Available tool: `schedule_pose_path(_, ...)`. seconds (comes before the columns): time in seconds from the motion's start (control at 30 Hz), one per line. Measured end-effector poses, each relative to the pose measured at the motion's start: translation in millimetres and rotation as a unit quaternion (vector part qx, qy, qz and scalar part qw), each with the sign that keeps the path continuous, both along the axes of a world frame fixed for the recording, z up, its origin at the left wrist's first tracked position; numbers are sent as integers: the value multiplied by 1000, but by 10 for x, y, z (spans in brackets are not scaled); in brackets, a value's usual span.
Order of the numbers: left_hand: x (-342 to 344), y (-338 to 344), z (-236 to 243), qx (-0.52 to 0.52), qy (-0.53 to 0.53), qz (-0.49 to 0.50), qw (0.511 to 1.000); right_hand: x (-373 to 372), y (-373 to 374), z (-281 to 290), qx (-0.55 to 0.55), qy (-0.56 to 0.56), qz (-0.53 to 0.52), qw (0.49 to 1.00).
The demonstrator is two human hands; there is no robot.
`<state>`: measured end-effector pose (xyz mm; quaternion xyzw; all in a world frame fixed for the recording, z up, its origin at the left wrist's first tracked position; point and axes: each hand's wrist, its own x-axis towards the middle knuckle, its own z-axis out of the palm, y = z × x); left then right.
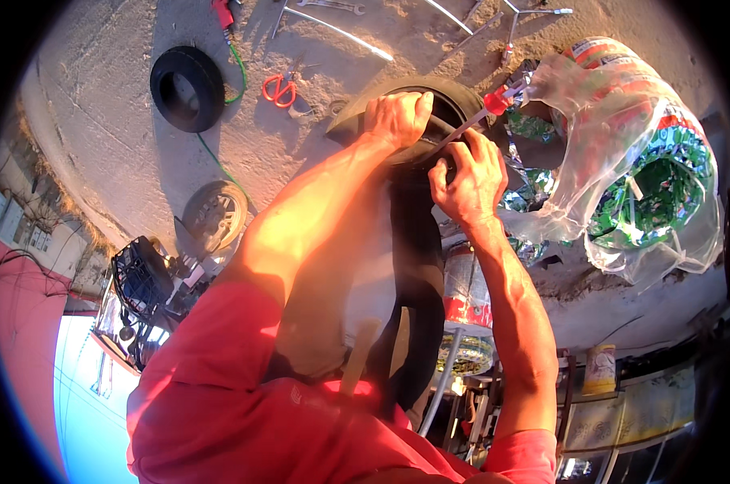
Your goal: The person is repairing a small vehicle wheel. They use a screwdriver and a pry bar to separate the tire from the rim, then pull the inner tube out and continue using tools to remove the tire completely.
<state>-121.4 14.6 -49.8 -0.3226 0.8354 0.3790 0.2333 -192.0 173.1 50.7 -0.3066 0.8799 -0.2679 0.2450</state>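
My left hand (397,121) is closed over the upper left part of a tyre (357,108), its fingers curled at the inner edge. My right hand (470,181) is at the tyre's lower right, fingers bent beside a long metal tool (466,127) with a red handle (498,100). The tool slants down into the tyre's edge; I cannot make out whether my right fingers grip it or the tyre. Part of the tyre's inside is dark and partly hidden by my hands.
A small black tyre (187,64), green hose (237,64), orange-handled scissors (278,90) and wheel (212,211) lie left. Metal tools (341,27) lie above. Plastic-bagged, foil-wrapped tyres (655,194) are right, a red-banded bucket (465,286) below them, a motorcycle (143,286) lower left.
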Motion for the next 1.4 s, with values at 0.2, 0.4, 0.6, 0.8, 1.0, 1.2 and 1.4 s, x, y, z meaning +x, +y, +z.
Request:
schedule_pose_path(0.2, -22, -34, -17, 44, -52, -23, 997, 62, 69, -62, -29, -24, 4, 999)
schedule_pose_path(0.4, -227, -227, 23, -8, -51, 5, 999, -124, -188, -126, 36, -47, -8, 998)
schedule_pose_path(0.6, -144, -129, -47, 4, -34, 5, 999, -13, -94, -73, 18, -51, -8, 999)
schedule_pose_path(0.8, -132, -118, -60, -8, -60, -17, 998, 236, 283, 219, -3, -107, -47, 993)
schedule_pose_path(1.0, 113, 127, -56, 11, -81, -33, 996, 576, 593, 343, -22, -190, -83, 978)
schedule_pose_path(1.2, -47, 32, -49, 11, -92, -25, 995, 547, 355, 390, 14, -223, -215, 951)
schedule_pose_path(1.4, -26, -8, -84, -8, -94, -18, 995, 443, 429, 237, 42, -193, -170, 965)
